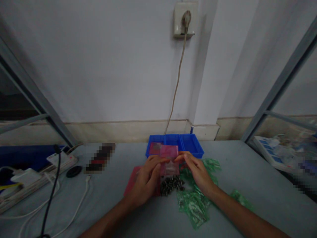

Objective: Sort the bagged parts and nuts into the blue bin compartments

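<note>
A small pink see-through plastic bag (169, 151) is held up between my two hands at the middle of the table. My left hand (148, 175) pinches its left side, fingertips closed on the film. From the right, my right hand (196, 168) has bent fingers closed at the bag's other edge. Just below the bag lies a pile of small dark metal screws or similar fasteners (171, 185). More pink bags (131, 181) lie flat, partly covered by my left hand. Green plastic bags with small parts inside (196, 208) spread beside and under my right hand.
Behind my hands stands a blue tray with three compartments (191, 145), a pink bag in its left one. Left are a power strip (37, 181), cables, a round black disc (74, 171) and a blurred-out object (100, 158). Another box (268, 152) stands far right.
</note>
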The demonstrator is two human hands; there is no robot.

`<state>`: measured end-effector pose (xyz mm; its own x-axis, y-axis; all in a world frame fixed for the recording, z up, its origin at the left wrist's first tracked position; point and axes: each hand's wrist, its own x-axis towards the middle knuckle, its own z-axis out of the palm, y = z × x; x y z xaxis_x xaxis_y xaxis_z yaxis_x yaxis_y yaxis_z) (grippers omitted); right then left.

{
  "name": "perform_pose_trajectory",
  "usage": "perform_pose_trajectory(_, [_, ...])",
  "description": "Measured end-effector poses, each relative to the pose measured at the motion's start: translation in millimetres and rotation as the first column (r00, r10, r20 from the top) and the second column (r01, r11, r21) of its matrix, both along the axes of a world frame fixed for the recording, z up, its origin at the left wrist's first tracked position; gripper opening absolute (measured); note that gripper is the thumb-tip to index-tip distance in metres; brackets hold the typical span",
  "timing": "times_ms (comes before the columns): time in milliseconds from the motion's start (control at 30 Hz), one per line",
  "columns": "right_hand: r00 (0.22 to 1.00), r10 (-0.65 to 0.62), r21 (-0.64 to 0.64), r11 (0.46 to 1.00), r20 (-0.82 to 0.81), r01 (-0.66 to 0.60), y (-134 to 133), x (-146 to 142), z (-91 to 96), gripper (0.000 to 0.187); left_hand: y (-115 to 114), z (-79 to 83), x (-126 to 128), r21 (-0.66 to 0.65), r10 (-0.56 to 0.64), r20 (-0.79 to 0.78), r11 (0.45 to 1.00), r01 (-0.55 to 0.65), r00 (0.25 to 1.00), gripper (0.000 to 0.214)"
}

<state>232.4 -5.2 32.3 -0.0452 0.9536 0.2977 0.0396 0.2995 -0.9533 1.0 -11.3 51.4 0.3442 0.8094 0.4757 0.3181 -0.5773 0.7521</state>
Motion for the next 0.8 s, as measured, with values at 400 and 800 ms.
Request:
perform_pose_trajectory(400, [0.987,0.004,0.096,0.995,0.161,-0.020,-2,0,-0.5,0.029,9,-5.3,4,-0.062,0.188,-0.025,0.980,-0.189,0.982,0.040])
perform_pose_trajectory(800, [0.994,-0.040,-0.091,0.995,-0.100,0.031,1,-2,-1.6,0.042,-2,8.7,-1,0.159,-0.113,-0.182,0.977,0.142,0.977,0.028])
